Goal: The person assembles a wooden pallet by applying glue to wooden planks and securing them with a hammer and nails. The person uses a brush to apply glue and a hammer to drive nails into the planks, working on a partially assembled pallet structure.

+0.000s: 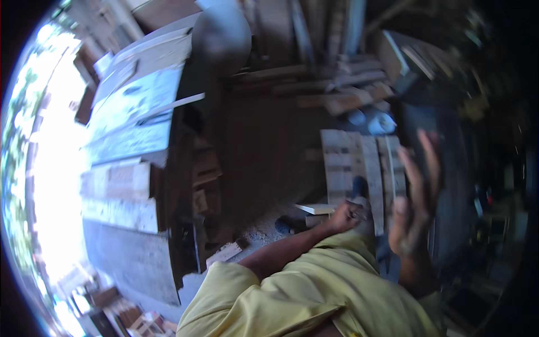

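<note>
My left hand (pixel 349 216) is low in front of my body, its fingers curled closed; whether anything is inside them is hidden. Just left of it shows the end of a pale wooden piece (pixel 315 209), and I cannot tell if the two touch. My right hand (pixel 415 205) is raised at the right, open, with its fingers apart and slightly blurred. Nothing is in it. Beyond my hands a platform of wooden planks (pixel 339 163) lies on the floor, with my dark shoe (pixel 360 185) over it.
A long workbench (pixel 132 247) with boards (pixel 120 188) stands along the left. Stacked lumber (pixel 359 84) lies at the back, near a whitish bucket (pixel 382 124). Wood shavings (pixel 264 233) are scattered on the floor. A blurred round grey shape (pixel 222 36) is at the top.
</note>
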The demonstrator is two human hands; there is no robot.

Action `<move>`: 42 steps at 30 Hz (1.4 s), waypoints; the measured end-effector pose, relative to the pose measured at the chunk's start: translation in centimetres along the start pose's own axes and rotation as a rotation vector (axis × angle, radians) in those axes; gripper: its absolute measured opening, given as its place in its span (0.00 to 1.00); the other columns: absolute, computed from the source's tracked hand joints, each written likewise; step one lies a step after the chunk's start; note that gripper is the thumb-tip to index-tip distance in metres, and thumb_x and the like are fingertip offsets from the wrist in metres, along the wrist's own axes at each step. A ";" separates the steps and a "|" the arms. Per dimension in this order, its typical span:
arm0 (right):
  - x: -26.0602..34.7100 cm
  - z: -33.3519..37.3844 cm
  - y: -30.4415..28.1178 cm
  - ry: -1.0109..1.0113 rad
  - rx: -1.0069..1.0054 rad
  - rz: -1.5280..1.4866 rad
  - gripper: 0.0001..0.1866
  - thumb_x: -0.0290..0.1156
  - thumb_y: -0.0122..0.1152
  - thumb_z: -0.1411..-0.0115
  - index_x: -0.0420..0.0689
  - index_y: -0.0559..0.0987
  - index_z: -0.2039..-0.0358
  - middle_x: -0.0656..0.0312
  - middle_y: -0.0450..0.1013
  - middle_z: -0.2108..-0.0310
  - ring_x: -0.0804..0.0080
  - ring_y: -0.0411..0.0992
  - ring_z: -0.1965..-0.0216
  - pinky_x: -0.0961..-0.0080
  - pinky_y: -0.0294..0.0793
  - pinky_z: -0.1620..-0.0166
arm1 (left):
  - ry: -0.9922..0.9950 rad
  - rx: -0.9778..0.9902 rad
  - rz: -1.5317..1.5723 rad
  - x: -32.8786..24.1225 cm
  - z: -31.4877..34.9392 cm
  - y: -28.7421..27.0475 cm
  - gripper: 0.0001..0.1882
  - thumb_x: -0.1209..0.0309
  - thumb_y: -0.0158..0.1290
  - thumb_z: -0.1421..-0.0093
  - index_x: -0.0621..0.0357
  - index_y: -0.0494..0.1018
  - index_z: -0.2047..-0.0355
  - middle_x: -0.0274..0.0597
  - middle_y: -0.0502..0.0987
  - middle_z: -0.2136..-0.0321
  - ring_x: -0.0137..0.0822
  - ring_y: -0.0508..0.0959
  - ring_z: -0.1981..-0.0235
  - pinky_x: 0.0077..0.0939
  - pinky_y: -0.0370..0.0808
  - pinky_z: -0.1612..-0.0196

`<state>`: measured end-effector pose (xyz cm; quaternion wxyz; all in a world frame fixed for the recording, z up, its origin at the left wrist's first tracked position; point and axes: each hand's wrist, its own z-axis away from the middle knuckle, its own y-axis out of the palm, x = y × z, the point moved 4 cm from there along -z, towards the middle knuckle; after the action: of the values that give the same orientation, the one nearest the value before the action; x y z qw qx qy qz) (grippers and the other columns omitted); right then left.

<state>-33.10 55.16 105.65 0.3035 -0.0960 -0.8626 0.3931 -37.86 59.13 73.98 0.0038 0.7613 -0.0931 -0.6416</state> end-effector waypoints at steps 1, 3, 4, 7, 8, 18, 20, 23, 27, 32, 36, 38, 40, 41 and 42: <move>0.1 0.2 0.7 -0.003 0.016 0.098 0.24 0.39 0.55 0.34 0.43 0.73 0.40 0.44 0.56 0.32 0.41 0.51 0.29 0.46 0.44 0.30 | -0.001 -0.047 -0.039 0.0 -0.1 -0.2 0.06 0.78 0.55 0.51 0.61 0.77 0.70 0.47 0.79 0.75 0.38 0.79 0.72 0.34 0.73 0.67; -0.5 1.2 5.6 0.012 0.180 0.277 0.24 0.41 0.51 0.32 0.43 0.73 0.40 0.47 0.56 0.31 0.44 0.50 0.28 0.42 0.41 0.30 | -0.065 0.003 -0.049 0.0 -0.3 0.2 0.04 0.78 0.55 0.51 0.61 0.75 0.72 0.50 0.78 0.75 0.36 0.79 0.73 0.36 0.72 0.69; -1.1 1.6 9.0 0.095 0.360 0.325 0.24 0.43 0.49 0.30 0.43 0.73 0.40 0.49 0.57 0.31 0.45 0.49 0.28 0.40 0.39 0.30 | -0.002 0.000 -0.031 -0.4 -0.3 0.1 0.04 0.78 0.55 0.51 0.61 0.75 0.72 0.50 0.78 0.75 0.36 0.79 0.73 0.36 0.72 0.69; -2.8 2.0 8.7 0.035 0.246 0.207 0.23 0.44 0.45 0.29 0.45 0.74 0.41 0.51 0.58 0.31 0.46 0.49 0.28 0.42 0.41 0.29 | 0.090 -0.148 -0.104 -1.5 -0.6 -1.3 0.03 0.76 0.56 0.48 0.60 0.78 0.71 0.50 0.78 0.77 0.35 0.79 0.75 0.35 0.73 0.69; -3.4 1.9 8.5 0.036 0.307 0.254 0.23 0.44 0.45 0.29 0.45 0.74 0.41 0.51 0.58 0.31 0.46 0.49 0.28 0.42 0.41 0.29 | 0.102 -0.154 -0.086 -1.9 -0.6 -2.3 0.03 0.76 0.56 0.48 0.60 0.78 0.71 0.50 0.78 0.77 0.35 0.79 0.75 0.35 0.73 0.69; -3.5 2.2 11.6 0.272 0.212 -0.061 0.26 0.45 0.36 0.24 0.41 0.75 0.43 0.47 0.63 0.36 0.48 0.60 0.33 0.58 0.59 0.34 | 0.016 -0.438 -0.078 -5.8 3.8 -14.2 0.22 0.69 0.56 0.34 0.60 0.62 0.84 0.28 0.58 0.85 0.18 0.57 0.79 0.26 0.58 0.78; -3.2 3.2 14.4 0.268 0.299 -0.159 0.26 0.46 0.36 0.24 0.40 0.76 0.44 0.46 0.65 0.38 0.48 0.63 0.36 0.59 0.61 0.35 | 0.015 -0.485 -0.081 -6.1 4.6 -15.1 0.24 0.66 0.57 0.34 0.59 0.62 0.85 0.26 0.57 0.87 0.18 0.56 0.80 0.26 0.56 0.79; -3.0 4.3 16.8 0.268 0.369 -0.174 0.27 0.46 0.37 0.25 0.38 0.76 0.45 0.45 0.66 0.39 0.48 0.63 0.36 0.60 0.61 0.35 | 0.024 -0.538 -0.078 -6.4 5.9 -16.0 0.24 0.66 0.57 0.34 0.59 0.63 0.85 0.25 0.59 0.86 0.18 0.57 0.80 0.27 0.56 0.80; -3.2 4.9 17.3 0.276 0.371 -0.161 0.28 0.47 0.38 0.25 0.37 0.77 0.46 0.44 0.68 0.40 0.48 0.64 0.36 0.60 0.61 0.35 | 0.042 -0.672 -0.013 -6.9 8.8 -18.8 0.24 0.65 0.58 0.34 0.59 0.65 0.85 0.22 0.61 0.85 0.17 0.58 0.79 0.25 0.57 0.79; -4.4 3.7 17.4 0.301 0.372 -0.144 0.28 0.48 0.38 0.25 0.36 0.78 0.48 0.43 0.68 0.41 0.48 0.64 0.37 0.60 0.61 0.35 | -0.075 -0.850 -0.041 -7.0 13.4 -25.5 0.22 0.65 0.58 0.34 0.53 0.66 0.85 0.19 0.61 0.84 0.16 0.59 0.79 0.24 0.57 0.79; -3.7 -0.2 20.3 0.235 0.471 -0.181 0.27 0.47 0.41 0.26 0.36 0.78 0.47 0.44 0.68 0.41 0.48 0.64 0.37 0.60 0.61 0.35 | -0.031 -0.984 0.076 -7.1 16.5 -29.1 0.22 0.65 0.58 0.34 0.51 0.64 0.85 0.18 0.59 0.84 0.16 0.57 0.80 0.23 0.54 0.79; -2.4 -3.2 23.1 0.105 0.556 -0.142 0.25 0.46 0.47 0.28 0.37 0.78 0.47 0.45 0.68 0.40 0.48 0.64 0.37 0.60 0.61 0.35 | -0.084 -1.064 0.069 -7.0 17.6 -30.5 0.24 0.65 0.58 0.34 0.49 0.62 0.86 0.18 0.58 0.84 0.17 0.55 0.81 0.23 0.52 0.78; -0.8 -6.3 26.3 0.020 0.623 -0.180 0.24 0.45 0.54 0.31 0.38 0.78 0.47 0.46 0.68 0.40 0.48 0.64 0.37 0.59 0.61 0.35 | -0.058 -1.134 0.070 -7.0 17.9 -31.1 0.24 0.65 0.58 0.34 0.48 0.62 0.86 0.18 0.58 0.84 0.17 0.55 0.81 0.23 0.52 0.78; 0.2 -8.0 28.1 -0.060 0.653 -0.202 0.23 0.45 0.56 0.33 0.39 0.78 0.47 0.46 0.68 0.40 0.48 0.64 0.37 0.59 0.61 0.35 | -0.023 -1.170 0.056 -7.0 18.0 -31.7 0.24 0.65 0.58 0.34 0.48 0.61 0.86 0.19 0.58 0.84 0.17 0.55 0.81 0.23 0.52 0.78; 1.1 -9.8 30.1 -0.142 0.681 -0.220 0.24 0.45 0.58 0.34 0.39 0.78 0.48 0.46 0.68 0.40 0.49 0.65 0.37 0.59 0.61 0.35 | -0.011 -1.220 0.044 -7.0 18.2 -32.2 0.24 0.65 0.58 0.34 0.48 0.61 0.86 0.19 0.58 0.84 0.17 0.55 0.81 0.23 0.52 0.78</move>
<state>-30.34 81.91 88.94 0.2977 0.1315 -0.7064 0.6286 -52.33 93.83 73.62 0.4518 0.6164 0.2756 -0.5831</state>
